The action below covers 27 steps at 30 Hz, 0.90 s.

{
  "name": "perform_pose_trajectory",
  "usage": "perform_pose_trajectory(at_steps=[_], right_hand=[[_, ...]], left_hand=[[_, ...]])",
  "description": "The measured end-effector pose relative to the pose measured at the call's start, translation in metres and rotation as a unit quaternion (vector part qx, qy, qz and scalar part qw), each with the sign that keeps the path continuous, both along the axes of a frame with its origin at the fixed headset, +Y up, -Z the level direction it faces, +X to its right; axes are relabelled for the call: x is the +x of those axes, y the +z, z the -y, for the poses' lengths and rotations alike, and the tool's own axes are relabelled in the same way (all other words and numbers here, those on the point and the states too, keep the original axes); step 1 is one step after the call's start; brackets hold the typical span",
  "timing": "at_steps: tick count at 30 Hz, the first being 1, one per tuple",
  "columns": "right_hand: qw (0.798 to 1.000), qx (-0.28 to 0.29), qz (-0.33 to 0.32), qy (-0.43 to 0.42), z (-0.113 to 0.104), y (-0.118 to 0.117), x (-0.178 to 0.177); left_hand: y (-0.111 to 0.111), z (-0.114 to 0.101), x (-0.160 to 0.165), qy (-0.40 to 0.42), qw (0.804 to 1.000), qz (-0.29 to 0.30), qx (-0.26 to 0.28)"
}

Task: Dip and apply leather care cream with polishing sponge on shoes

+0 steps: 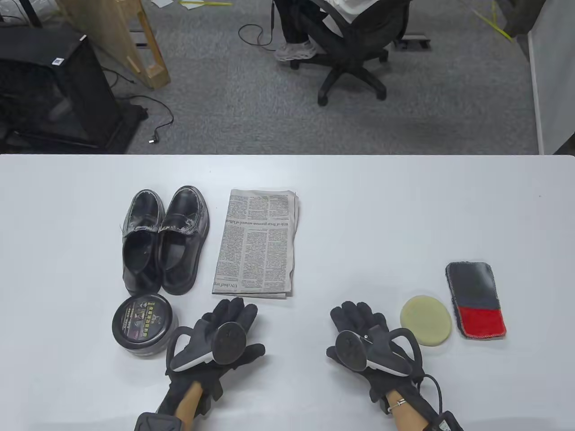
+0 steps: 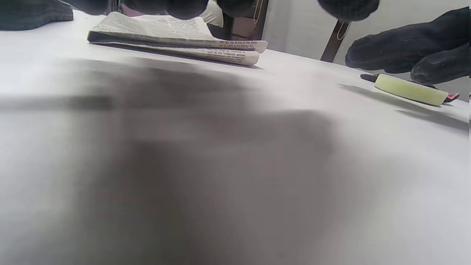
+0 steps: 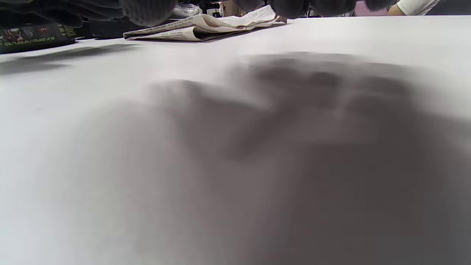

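Note:
A pair of worn black loafers (image 1: 164,240) stands on the white table (image 1: 382,215) at the left, toes pointing away. A round black tin of care cream (image 1: 143,327), lid on, sits just in front of them. A pale yellow round polishing sponge (image 1: 425,320) lies at the right; it also shows in the left wrist view (image 2: 410,89). My left hand (image 1: 229,325) rests flat on the table, empty, right of the tin. My right hand (image 1: 359,323) rests flat on the table, empty, just left of the sponge.
A folded newspaper (image 1: 257,244) lies right of the shoes; it shows in both wrist views (image 2: 176,35) (image 3: 206,27). A grey and red cloth pad (image 1: 476,300) lies right of the sponge. Beyond the table's far edge are an office chair (image 1: 350,49) and a black cabinet (image 1: 54,90).

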State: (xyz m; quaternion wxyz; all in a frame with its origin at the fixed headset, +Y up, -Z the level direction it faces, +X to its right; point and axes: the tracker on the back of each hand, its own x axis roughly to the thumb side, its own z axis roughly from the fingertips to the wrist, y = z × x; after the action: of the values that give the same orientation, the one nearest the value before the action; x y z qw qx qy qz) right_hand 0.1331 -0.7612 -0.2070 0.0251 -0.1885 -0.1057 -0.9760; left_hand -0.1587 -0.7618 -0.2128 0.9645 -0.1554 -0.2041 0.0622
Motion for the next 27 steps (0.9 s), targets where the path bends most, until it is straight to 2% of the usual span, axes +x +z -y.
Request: perform_pose_trajectory(at_steps=[6, 11, 16, 20, 24, 27], right_hand=[[1.0, -0.003, 0.002, -0.005, 0.0, -0.001, 0.0], [1.0, 0.004, 0.001, -0.021, -0.006, -0.002, -0.002], [1.0, 0.025, -0.002, -0.016, -0.011, 0.001, -0.003], [0.999, 0.031, -0.003, -0.02, -0.013, 0.002, -0.003], [0.999, 0.035, -0.003, -0.011, -0.012, 0.002, -0.004], [0.999, 0.037, -0.001, -0.008, -0.013, 0.002, -0.005]], left_hand=[[-0.001, 0.0, 0.0, 0.005, 1.0, -0.008, -0.002], [-0.013, -0.006, -0.003, 0.03, 0.996, -0.077, 0.02], [-0.049, -0.015, -0.008, -0.001, 0.983, -0.185, -0.006], [-0.081, -0.012, -0.012, -0.036, 0.962, -0.269, -0.04], [-0.103, 0.001, -0.008, -0.071, 0.95, -0.292, -0.083], [-0.112, 0.006, 0.001, -0.127, 0.942, -0.304, -0.06]])
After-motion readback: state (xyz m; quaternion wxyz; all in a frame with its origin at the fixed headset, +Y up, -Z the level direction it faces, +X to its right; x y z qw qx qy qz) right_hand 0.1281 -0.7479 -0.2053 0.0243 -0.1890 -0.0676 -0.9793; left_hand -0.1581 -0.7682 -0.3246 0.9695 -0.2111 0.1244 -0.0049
